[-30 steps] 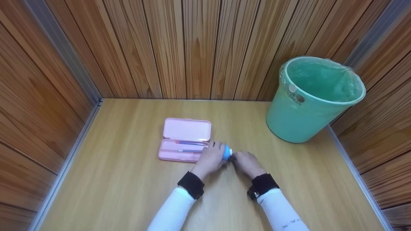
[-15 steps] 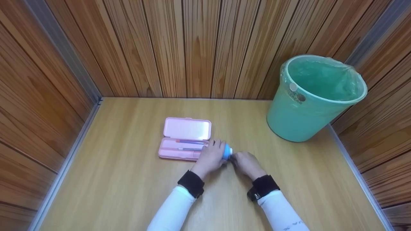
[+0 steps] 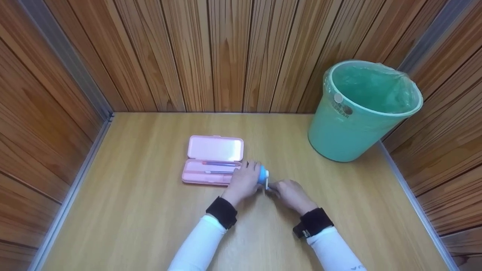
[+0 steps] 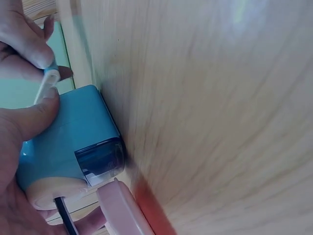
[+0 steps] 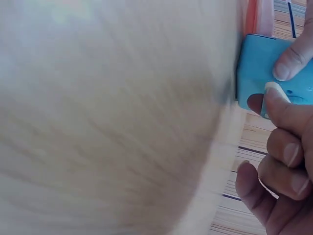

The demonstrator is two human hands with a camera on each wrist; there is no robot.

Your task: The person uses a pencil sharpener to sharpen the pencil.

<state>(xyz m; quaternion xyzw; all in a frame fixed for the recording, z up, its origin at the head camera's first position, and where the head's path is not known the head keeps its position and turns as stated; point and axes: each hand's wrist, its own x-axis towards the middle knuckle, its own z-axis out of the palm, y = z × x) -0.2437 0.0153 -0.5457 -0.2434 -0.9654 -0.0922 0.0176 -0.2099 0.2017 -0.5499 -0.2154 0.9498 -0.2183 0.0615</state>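
A blue crank pencil sharpener (image 4: 83,129) with a dark see-through shavings drawer (image 4: 102,161) lies right beside the pink pencil case (image 3: 215,148). My left hand (image 3: 244,178) grips it around the body, thumb on the crank side. A dark pencil (image 4: 66,218) sticks into its round pale hole. My right hand (image 3: 290,194) pinches the knob of the white crank (image 4: 46,87) between thumb and forefinger, the other fingers curled loosely. Over the open case, one slim pencil (image 3: 219,172) runs in under my left hand; behind it lies a pencil with an orange end (image 3: 220,163).
A green bin (image 3: 344,139) with a clear liner stands at the back right of the wooden table (image 3: 143,195). Wood-plank walls (image 3: 226,56) close off the back and both sides.
The crank, hidden before, now shows pointing toward me, and my right hand has shifted slightly nearer with it. My left hand keeps its hold on the sharpener. The whole view has shifted slightly.
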